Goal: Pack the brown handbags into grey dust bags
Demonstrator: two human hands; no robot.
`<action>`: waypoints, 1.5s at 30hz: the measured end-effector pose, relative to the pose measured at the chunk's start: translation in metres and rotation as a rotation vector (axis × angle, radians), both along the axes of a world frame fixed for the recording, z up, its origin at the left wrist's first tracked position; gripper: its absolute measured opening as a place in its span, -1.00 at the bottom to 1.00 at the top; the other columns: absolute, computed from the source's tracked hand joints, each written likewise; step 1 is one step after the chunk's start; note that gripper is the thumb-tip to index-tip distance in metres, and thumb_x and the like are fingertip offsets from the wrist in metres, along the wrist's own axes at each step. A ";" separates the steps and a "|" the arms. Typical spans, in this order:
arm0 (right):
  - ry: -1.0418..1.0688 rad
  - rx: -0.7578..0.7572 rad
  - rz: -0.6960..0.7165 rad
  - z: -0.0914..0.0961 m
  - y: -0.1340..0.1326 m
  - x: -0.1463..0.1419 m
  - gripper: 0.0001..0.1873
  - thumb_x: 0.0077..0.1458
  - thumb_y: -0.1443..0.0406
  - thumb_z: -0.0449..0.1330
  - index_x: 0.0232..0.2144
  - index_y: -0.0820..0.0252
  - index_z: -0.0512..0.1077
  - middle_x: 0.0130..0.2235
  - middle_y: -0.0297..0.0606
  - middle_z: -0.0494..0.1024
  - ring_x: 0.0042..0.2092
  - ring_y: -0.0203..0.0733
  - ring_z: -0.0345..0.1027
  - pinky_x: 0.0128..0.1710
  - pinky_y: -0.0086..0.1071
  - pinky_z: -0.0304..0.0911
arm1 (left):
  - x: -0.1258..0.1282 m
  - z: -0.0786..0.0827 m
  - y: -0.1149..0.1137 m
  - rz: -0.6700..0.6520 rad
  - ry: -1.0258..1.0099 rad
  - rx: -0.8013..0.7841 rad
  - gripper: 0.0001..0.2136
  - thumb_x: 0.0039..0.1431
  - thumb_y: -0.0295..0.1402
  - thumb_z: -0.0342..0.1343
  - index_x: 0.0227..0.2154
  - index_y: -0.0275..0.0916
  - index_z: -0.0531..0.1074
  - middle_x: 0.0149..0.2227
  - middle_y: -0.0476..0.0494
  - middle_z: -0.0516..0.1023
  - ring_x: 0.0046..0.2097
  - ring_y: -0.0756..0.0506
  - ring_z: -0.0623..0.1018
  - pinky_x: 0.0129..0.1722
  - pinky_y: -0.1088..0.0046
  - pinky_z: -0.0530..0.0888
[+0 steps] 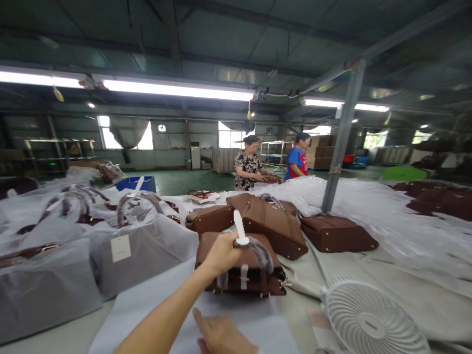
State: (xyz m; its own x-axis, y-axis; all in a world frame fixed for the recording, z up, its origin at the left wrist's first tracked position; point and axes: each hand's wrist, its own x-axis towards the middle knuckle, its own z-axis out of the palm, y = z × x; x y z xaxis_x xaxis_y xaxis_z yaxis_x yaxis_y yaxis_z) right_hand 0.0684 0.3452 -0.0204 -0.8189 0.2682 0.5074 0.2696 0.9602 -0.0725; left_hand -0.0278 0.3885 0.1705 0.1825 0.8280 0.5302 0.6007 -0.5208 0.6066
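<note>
My left hand [224, 253] is closed around the plastic-wrapped handle of a brown handbag [210, 246], which lies tilted in front of me. A white ridged plastic strip [239, 226] sticks up from the handle beside my fingers. Below the bag, my right hand [223, 334] is low over a pale sheet [147, 300], slightly blurred. Its index finger points out, the fingers are apart, and it holds nothing. Behind this bag lie another large brown handbag [269, 221] and a smaller-looking brown one [210, 219].
Several bags in translucent wrapping [143, 250] stand at left, one with a white tag [121, 247]. A white fan [372, 319] sits at lower right, near a metal post [342, 142] and a brown bag [337, 233]. Plastic wrapping [387, 231] covers the right side. Two people stand beyond.
</note>
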 end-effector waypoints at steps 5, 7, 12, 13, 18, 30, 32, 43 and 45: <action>0.192 -0.126 -0.145 0.011 -0.023 0.081 -0.47 0.36 0.31 -0.05 0.33 0.25 0.08 -0.10 -0.01 0.62 -0.14 -0.01 0.58 -0.17 -0.20 0.53 | -0.025 0.084 0.007 0.136 -0.094 0.235 -0.90 0.12 -0.39 0.19 -0.46 -0.30 0.46 -0.48 0.05 0.47 -0.40 0.01 0.40 -0.38 0.52 0.23; 0.357 -0.236 -0.317 0.019 -0.028 0.119 -0.47 0.35 0.24 0.03 0.32 0.07 0.11 -0.09 -0.12 0.63 -0.14 -0.05 0.58 -0.13 -0.23 0.52 | -0.030 0.113 -0.006 0.178 -0.119 0.316 -0.84 0.13 -0.34 0.21 -0.48 -0.30 0.44 -0.52 0.07 0.41 -0.44 0.03 0.34 -0.41 0.52 0.19; 0.573 -0.460 -0.656 0.034 -0.047 0.172 -0.12 0.15 -0.07 0.19 0.35 0.20 0.04 0.06 0.04 0.53 -0.06 0.10 0.53 -0.09 -0.06 0.50 | -0.036 0.158 -0.060 0.230 -0.159 0.427 -0.72 0.15 -0.20 0.27 -0.50 -0.29 0.42 -0.55 0.10 0.36 -0.49 0.07 0.26 -0.47 0.52 0.18; 0.589 -0.486 -0.678 0.037 -0.054 0.173 -0.02 0.09 -0.11 0.21 0.37 0.23 -0.01 0.14 0.10 0.45 0.03 0.16 0.47 -0.03 -0.01 0.46 | -0.035 0.162 -0.073 0.218 -0.159 0.446 -0.72 0.15 -0.21 0.27 -0.50 -0.30 0.41 -0.55 0.10 0.37 -0.49 0.07 0.27 -0.47 0.52 0.20; 0.559 -0.659 -0.653 0.051 -0.101 0.158 0.18 -0.12 -0.13 0.34 0.38 0.12 -0.10 0.23 0.04 0.33 0.17 0.23 0.31 0.14 0.07 0.29 | -0.023 0.175 -0.144 0.132 -0.097 0.526 -0.80 0.19 -0.32 0.26 -0.46 -0.34 0.47 -0.51 0.07 0.41 -0.46 0.07 0.35 -0.44 0.54 0.31; 0.501 -0.911 -0.578 -0.010 -0.130 0.141 0.14 -0.16 -0.15 0.31 0.34 0.12 -0.04 0.22 0.02 0.34 0.19 0.26 0.31 0.23 0.09 0.20 | -0.041 0.101 -0.222 0.178 -0.151 0.258 -0.73 0.15 -0.17 0.29 -0.29 -0.30 0.52 -0.37 -0.04 0.55 -0.37 -0.01 0.47 -0.32 0.47 0.42; 0.519 -0.972 -0.569 -0.029 -0.119 0.144 0.13 -0.17 -0.16 0.30 0.33 0.09 -0.03 0.23 0.05 0.34 0.20 0.29 0.31 0.26 0.12 0.15 | -0.055 0.076 -0.229 0.191 -0.121 0.217 -0.68 0.05 -0.19 0.37 -0.21 -0.27 0.52 -0.28 -0.08 0.57 -0.26 -0.07 0.52 -0.19 0.40 0.46; 0.607 -1.204 -0.524 -0.025 -0.075 0.127 0.20 -0.30 -0.21 0.34 0.29 0.10 0.00 0.15 0.09 0.42 0.08 0.21 0.45 0.06 -0.05 0.43 | -0.093 -0.098 -0.252 0.585 -0.333 0.003 -0.12 -0.15 -0.27 0.42 0.26 -0.07 0.15 0.34 -0.24 0.18 0.38 -0.33 0.15 0.38 0.01 0.08; 0.576 -1.197 -0.522 -0.024 -0.077 0.126 0.22 -0.27 -0.20 0.33 0.32 0.12 -0.04 0.16 0.09 0.42 0.12 0.22 0.42 0.12 -0.02 0.37 | -0.092 -0.130 -0.253 0.716 -0.439 -0.007 -0.04 -0.01 -0.18 0.33 0.35 -0.09 -0.16 0.43 -0.31 -0.09 0.43 -0.32 -0.02 0.41 0.01 -0.01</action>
State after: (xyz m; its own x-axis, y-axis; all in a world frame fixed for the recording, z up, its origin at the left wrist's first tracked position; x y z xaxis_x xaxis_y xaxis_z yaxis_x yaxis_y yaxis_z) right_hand 0.1947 0.2686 -0.0440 -0.2550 0.9669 -0.0139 0.2221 0.0445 -0.9740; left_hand -0.1195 0.1351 0.0406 -0.6102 0.6686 0.4249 0.4930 -0.0993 0.8643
